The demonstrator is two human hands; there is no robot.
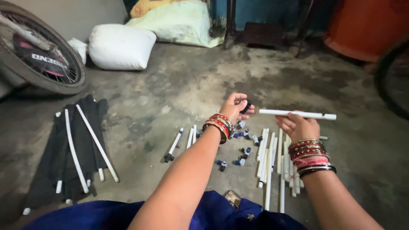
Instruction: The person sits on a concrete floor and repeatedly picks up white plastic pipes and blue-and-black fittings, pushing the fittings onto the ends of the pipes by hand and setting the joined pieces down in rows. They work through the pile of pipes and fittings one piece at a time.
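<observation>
Above the concrete floor (179, 85), just in front of the person's knees, both hands are raised and busy; the left hand (233, 106) pinches a small dark cap (246, 105) between thumb and fingertips, closed narrow around it; the right hand (298, 125) is wrapped around a white tube (298, 114) held level, its near end pointing toward the cap and its far end sticking out to the right. The two parts are close but apart, with a short gap between cap and tube end.

Below the hands, a loose pile of white tubes (268, 157) lies on the floor, with scattered small caps (240, 149) in blue, dark and white just to its left; three more tubes with fitted ends (183, 142) lie a little further left; a black cloth bundle with long white rods (79, 149) sits well apart near the floor's left side, beside a bicycle wheel (40, 55); white sacks (121, 46) rest at the back.

As a judgement: the cap is tiny and held only at the fingertips, so a slip could drop it among the look-alike pieces below; the tube is gripped near one end, so its long free end may sag or swing and spoil the line-up with the cap; stacked bangles (219, 125) on both wrists could catch on the tube.
</observation>
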